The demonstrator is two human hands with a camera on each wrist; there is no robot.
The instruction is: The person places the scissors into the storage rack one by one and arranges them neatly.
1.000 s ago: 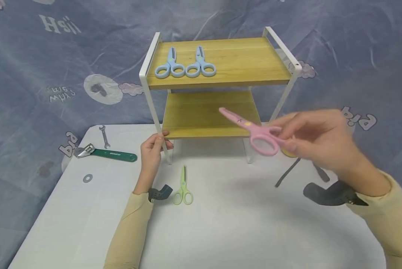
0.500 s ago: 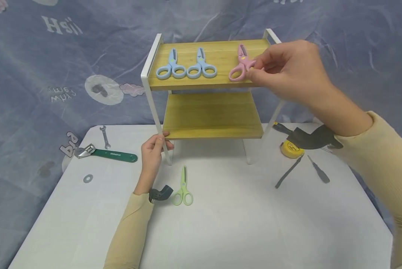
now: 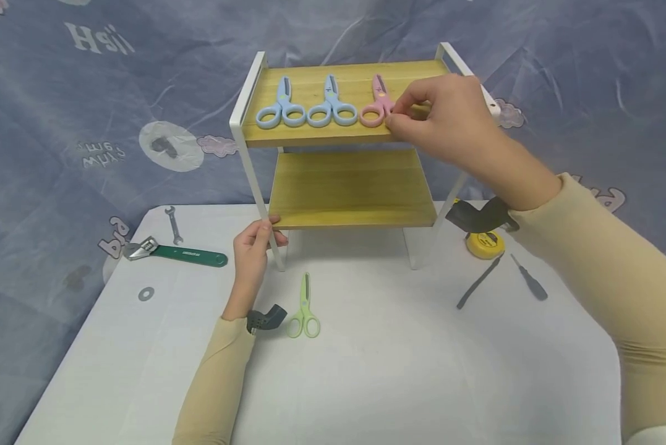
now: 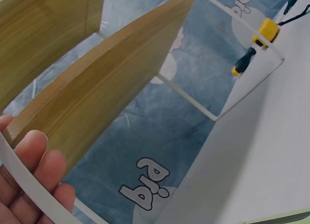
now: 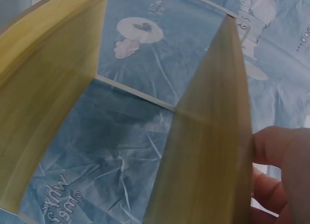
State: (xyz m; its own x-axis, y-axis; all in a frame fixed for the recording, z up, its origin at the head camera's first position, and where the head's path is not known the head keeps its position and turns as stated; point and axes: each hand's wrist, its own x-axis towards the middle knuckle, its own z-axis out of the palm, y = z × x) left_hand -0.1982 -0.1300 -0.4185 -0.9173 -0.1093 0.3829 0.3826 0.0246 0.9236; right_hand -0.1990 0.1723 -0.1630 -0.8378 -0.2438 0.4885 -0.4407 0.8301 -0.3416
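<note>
On the top board of a two-tier shelf [image 3: 344, 188], two pairs of blue scissors [image 3: 282, 105] lie side by side at the left. To their right rests a pair of pink scissors [image 3: 379, 102], blades toward the back. My right hand [image 3: 444, 120] pinches its right handle loop, which the fingers partly cover. In the right wrist view the right hand [image 5: 286, 166] shows at the board's edge, with the scissors out of sight. My left hand [image 3: 253, 247] grips the shelf's front left leg by the lower board; the left wrist view shows its curled fingers [image 4: 51, 167] round the white frame.
Green scissors [image 3: 304, 309] lie on the white table before the shelf. At left are an adjustable wrench [image 3: 185, 255], a small spanner [image 3: 174, 225] and a washer [image 3: 146, 293]. At right lie a yellow tape measure [image 3: 485, 245], a screwdriver [image 3: 530, 281] and a thin dark tool [image 3: 478, 283].
My right hand has carried the pink scissors up from in front of the shelf onto the top board, then slid them left toward the blue ones. My left hand stays put.
</note>
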